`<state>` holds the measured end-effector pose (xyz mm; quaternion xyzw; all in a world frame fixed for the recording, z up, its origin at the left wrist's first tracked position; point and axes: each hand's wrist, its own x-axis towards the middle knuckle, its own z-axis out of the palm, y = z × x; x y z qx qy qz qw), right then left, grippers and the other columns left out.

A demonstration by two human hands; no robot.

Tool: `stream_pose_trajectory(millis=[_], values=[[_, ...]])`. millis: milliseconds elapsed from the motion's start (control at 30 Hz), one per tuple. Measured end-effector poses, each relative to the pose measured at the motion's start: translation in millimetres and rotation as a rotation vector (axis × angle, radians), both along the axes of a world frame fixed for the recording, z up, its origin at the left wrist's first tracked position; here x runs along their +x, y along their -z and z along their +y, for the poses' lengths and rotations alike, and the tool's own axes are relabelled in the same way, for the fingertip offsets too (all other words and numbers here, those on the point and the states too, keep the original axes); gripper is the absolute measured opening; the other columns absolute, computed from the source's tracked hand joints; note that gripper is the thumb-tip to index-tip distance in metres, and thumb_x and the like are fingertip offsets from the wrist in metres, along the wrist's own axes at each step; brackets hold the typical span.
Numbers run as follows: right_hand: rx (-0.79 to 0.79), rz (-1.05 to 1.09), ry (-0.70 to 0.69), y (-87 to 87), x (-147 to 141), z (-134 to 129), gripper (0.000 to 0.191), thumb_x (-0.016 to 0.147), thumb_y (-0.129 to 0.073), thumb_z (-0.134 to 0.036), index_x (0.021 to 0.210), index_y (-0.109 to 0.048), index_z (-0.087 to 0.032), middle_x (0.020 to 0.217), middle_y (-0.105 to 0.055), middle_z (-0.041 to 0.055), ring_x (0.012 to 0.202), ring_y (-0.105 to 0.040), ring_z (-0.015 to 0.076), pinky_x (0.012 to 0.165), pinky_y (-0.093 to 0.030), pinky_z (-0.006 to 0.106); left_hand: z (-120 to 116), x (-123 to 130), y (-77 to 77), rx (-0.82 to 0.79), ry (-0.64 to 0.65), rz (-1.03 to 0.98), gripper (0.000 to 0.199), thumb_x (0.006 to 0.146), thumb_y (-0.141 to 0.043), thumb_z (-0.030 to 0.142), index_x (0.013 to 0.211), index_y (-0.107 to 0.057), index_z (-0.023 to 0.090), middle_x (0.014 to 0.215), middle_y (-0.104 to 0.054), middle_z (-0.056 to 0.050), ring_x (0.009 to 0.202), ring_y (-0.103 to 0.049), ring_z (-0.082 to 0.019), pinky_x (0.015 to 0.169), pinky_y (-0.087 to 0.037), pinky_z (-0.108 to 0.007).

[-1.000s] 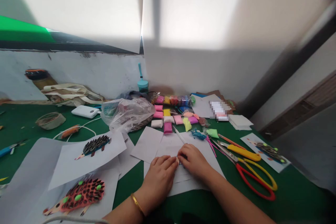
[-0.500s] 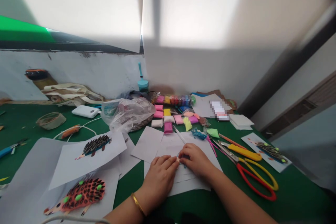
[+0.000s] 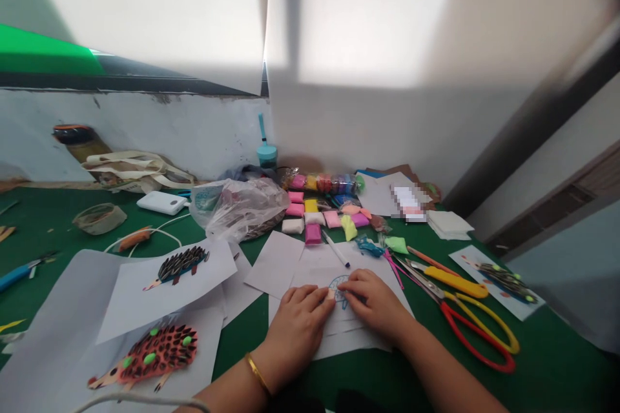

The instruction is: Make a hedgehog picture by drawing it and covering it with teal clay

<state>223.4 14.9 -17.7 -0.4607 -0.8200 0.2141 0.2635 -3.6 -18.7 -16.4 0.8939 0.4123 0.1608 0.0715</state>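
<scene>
A small white sheet (image 3: pixel 314 271) lies in front of me with a blue line drawing (image 3: pixel 339 284) on it. At the drawing's left end is a small piece of pale clay (image 3: pixel 331 294). My left hand (image 3: pixel 299 321) rests flat on the paper, fingers stretched out, its fingertips touching the pale clay. My right hand (image 3: pixel 372 302) is over the right side of the drawing, its thumb and forefinger apart with nothing seen between them. A capped marker (image 3: pixel 336 250) lies on the paper beyond both hands.
Clay packets (image 3: pixel 313 233) and a plastic bag (image 3: pixel 239 203) lie behind the paper. Scissors (image 3: pixel 455 300) and a yellow cutter (image 3: pixel 455 281) are at right. Hedgehog pictures (image 3: pixel 169 348) lie at left, a seed-covered card (image 3: pixel 498 281) at far right, pliers (image 3: pixel 19 275) at far left.
My right hand has moved slightly right, off the clay, and its fingers have spread, uncovering more of the blue drawing. My left hand stays in place. The view has shifted slightly.
</scene>
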Motion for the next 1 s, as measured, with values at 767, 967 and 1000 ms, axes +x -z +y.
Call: stream_pose_trajectory(millis=[767,967,1000], values=[[0.04,-0.11,0.019,2.6,-9.8,-14.0,0.034,0.085,-0.052,-0.011,0.111,-0.069,-0.025,0.094,-0.061,0.0053,0.09,-0.054,0.0211,0.083,-0.042,0.036,0.3,0.7,0.1,0.018,-0.005,-0.002,0.039,0.094,-0.052,0.019,0.132,-0.053,0.027,0.134,-0.059,-0.002,0.121,-0.05,-0.026,0.101,-0.037,-0.045],[0.039,-0.152,0.0,3.3,-13.9,-14.8,0.04,0.081,-0.052,-0.007,0.113,-0.067,-0.026,0.097,-0.061,0.0046,0.092,-0.053,0.021,0.083,-0.041,0.036,0.2,1.0,2.1,0.022,-0.003,-0.002,0.038,0.094,-0.051,0.02,0.132,-0.053,0.028,0.134,-0.059,-0.002,0.121,-0.049,-0.026,0.101,-0.036,-0.045],[0.039,-0.151,-0.003,3.7,-14.0,-14.5,0.041,0.081,-0.051,-0.007,0.114,-0.067,-0.027,0.097,-0.061,0.0046,0.092,-0.053,0.0209,0.084,-0.041,0.036,0.4,1.1,2.5,0.027,-0.005,-0.003,0.039,0.094,-0.051,0.02,0.132,-0.053,0.028,0.134,-0.059,-0.002,0.121,-0.049,-0.026,0.101,-0.036,-0.045]])
